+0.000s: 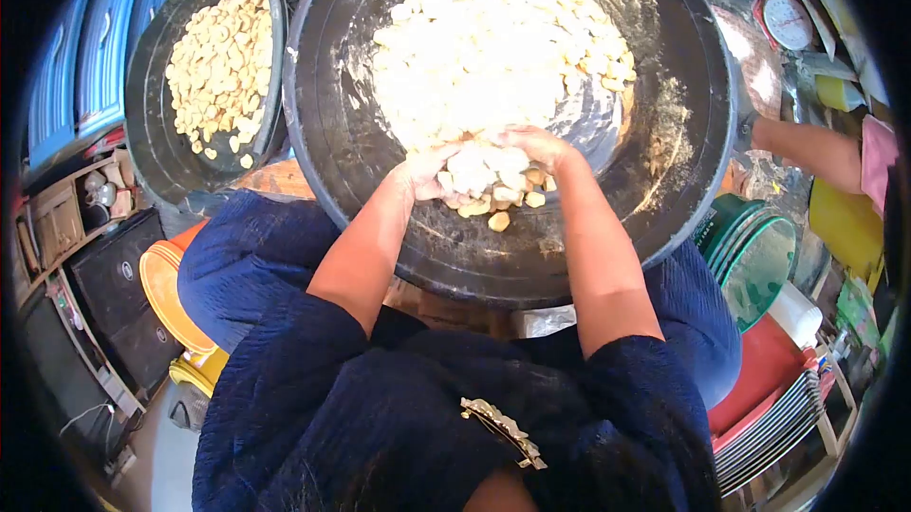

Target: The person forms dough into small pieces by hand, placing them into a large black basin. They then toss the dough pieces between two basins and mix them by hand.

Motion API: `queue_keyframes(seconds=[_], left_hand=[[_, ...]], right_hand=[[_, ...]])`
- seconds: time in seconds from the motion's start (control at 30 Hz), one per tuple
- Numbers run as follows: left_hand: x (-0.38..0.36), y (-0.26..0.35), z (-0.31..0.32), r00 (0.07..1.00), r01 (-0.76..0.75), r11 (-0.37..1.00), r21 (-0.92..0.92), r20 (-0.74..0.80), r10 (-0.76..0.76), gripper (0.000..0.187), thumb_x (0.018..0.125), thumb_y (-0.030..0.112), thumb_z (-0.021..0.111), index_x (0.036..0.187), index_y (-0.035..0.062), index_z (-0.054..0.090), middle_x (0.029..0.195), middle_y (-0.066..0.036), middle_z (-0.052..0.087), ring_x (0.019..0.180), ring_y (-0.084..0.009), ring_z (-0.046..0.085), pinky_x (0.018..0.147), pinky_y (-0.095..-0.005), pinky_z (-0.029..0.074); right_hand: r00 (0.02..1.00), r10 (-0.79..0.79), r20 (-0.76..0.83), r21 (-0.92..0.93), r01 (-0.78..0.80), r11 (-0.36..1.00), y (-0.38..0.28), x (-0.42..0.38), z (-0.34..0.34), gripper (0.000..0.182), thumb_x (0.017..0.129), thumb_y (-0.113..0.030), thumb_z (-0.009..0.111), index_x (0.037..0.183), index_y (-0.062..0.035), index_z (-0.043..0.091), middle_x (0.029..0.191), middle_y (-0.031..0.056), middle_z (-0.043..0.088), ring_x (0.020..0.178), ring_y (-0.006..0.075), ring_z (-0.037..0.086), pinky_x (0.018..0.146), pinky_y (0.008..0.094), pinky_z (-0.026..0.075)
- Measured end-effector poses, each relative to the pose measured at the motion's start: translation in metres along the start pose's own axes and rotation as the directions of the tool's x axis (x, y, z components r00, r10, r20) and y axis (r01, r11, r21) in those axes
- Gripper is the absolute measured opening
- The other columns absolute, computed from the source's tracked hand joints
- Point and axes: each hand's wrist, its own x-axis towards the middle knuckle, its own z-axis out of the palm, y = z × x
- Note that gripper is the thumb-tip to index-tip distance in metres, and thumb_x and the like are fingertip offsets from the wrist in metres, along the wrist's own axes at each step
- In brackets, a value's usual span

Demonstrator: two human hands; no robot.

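In front of me is a large black basin with a big heap of small pale dough-like pieces, overexposed to near white. White powder coats parts of the basin's inner wall. My left hand and my right hand are cupped from both sides around a clump of these pieces at the heap's near edge. Some pieces lie loose on the basin floor just below my hands. Bright light and the pieces hide most of my fingertips.
A smaller dark basin with similar pieces stands at the left, near blue drawers. Another person's arm reaches in from the right. A dial scale, green tubs and an orange tub surround me.
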Motion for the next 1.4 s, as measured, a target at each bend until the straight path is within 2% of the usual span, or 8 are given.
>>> queue_keyframes(seconds=[0.27, 0.33, 0.5, 0.67, 1.1, 1.23, 1.27, 1.4], left_hand=[[-0.019, 0.016, 0.034, 0.988, -0.134, 0.987, 0.089, 0.094, 0.126, 0.035, 0.091, 0.034, 0.041, 0.109, 0.0073, 0.053, 0.092, -0.006, 0.063, 0.076, -0.0157, 0.062, 0.055, -0.0302, 0.051], [-0.025, 0.018, 0.036, 0.980, -0.155, 0.985, 0.071, 0.139, 0.144, 0.036, 0.091, 0.035, 0.041, 0.110, 0.0067, 0.053, 0.090, -0.006, 0.063, 0.074, -0.0152, 0.061, 0.053, -0.0282, 0.050], [-0.037, 0.019, 0.033, 0.967, -0.254, 0.960, 0.122, 0.039, 0.251, 0.035, 0.090, 0.031, 0.043, 0.112, 0.0052, 0.051, 0.087, -0.009, 0.062, 0.069, -0.0157, 0.059, 0.054, -0.0282, 0.050], [-0.029, 0.016, 0.033, 0.933, -0.345, 0.928, 0.140, 0.155, 0.324, 0.030, 0.088, 0.021, 0.046, 0.111, 0.0034, 0.052, 0.089, -0.010, 0.061, 0.070, -0.0167, 0.060, 0.054, -0.0275, 0.049], [-0.018, 0.028, -0.040, 0.998, -0.059, 0.939, 0.339, 0.001, 0.062, 0.027, 0.083, 0.011, 0.051, 0.109, 0.0028, 0.053, 0.093, -0.009, 0.060, 0.078, -0.0167, 0.059, 0.060, -0.0326, 0.052], [-0.016, 0.033, -0.044, 0.856, 0.068, 0.680, 0.730, -0.393, 0.336, 0.033, 0.084, 0.022, 0.052, 0.114, 0.0068, 0.052, 0.098, -0.007, 0.060, 0.088, -0.0206, 0.058, 0.074, -0.0403, 0.047], [-0.014, 0.032, -0.044, 0.854, 0.073, 0.682, 0.728, -0.399, 0.334, 0.033, 0.084, 0.022, 0.052, 0.114, 0.0068, 0.052, 0.098, -0.007, 0.060, 0.088, -0.0206, 0.058, 0.074, -0.0403, 0.047], [0.000, 0.033, -0.056, 0.860, 0.005, 0.949, 0.314, -0.485, 0.156, 0.041, 0.089, 0.039, 0.043, 0.117, 0.0109, 0.050, 0.106, -0.007, 0.059, 0.092, -0.0193, 0.058, 0.082, -0.0362, 0.045]], right_hand=[[0.929, -0.367, 0.048, -0.158, 0.370, 0.916, -0.004, -0.036, 0.022, 0.055, 0.069, -0.016, 0.060, 0.121, -0.0004, 0.048, 0.114, 0.0125, 0.054, 0.104, 0.0202, 0.049, 0.091, 0.0316, 0.037], [0.878, -0.478, -0.006, -0.709, 0.333, 0.621, -0.006, -0.032, 0.039, 0.048, 0.072, -0.012, 0.059, 0.118, 0.0003, 0.050, 0.111, 0.0131, 0.056, 0.101, 0.0200, 0.051, 0.089, 0.0324, 0.039], [0.830, -0.436, -0.347, -0.598, 0.162, 0.785, -0.013, -0.047, 0.025, 0.050, 0.074, -0.013, 0.062, 0.120, -0.0008, 0.047, 0.107, 0.0142, 0.057, 0.100, 0.0230, 0.053, 0.089, 0.0325, 0.040], [0.884, -0.459, -0.087, -0.359, 0.402, 0.842, -0.011, -0.054, 0.053, 0.059, 0.071, -0.015, 0.066, 0.123, 0.0003, 0.044, 0.107, 0.0124, 0.057, 0.098, 0.0230, 0.054, 0.087, 0.0321, 0.042], [0.733, -0.159, -0.662, -0.559, -0.340, 0.757, 0.081, -0.010, -0.123, 0.055, 0.077, -0.048, 0.056, 0.099, 0.0016, 0.061, 0.095, 0.0132, 0.063, 0.081, 0.0191, 0.060, 0.071, 0.0326, 0.047], [0.860, 0.374, -0.346, 0.088, -0.368, 0.926, 0.107, 0.015, -0.072, 0.079, 0.080, -0.063, 0.040, 0.118, 0.0059, 0.046, 0.107, 0.0185, 0.057, 0.094, 0.0271, 0.057, 0.086, 0.0386, 0.045], [0.973, 0.204, 0.104, 0.409, -0.229, 0.884, 0.135, 0.046, -0.052, 0.077, 0.082, -0.060, 0.038, 0.126, 0.0029, 0.036, 0.113, 0.0165, 0.054, 0.100, 0.0281, 0.055, 0.088, 0.0398, 0.045], [0.999, 0.036, 0.038, 0.715, -0.052, 0.697, 0.126, 0.090, 0.058, 0.055, 0.088, -0.044, 0.045, 0.122, -0.0010, 0.043, 0.113, 0.0142, 0.055, 0.102, 0.0242, 0.055, 0.086, 0.0383, 0.047]])
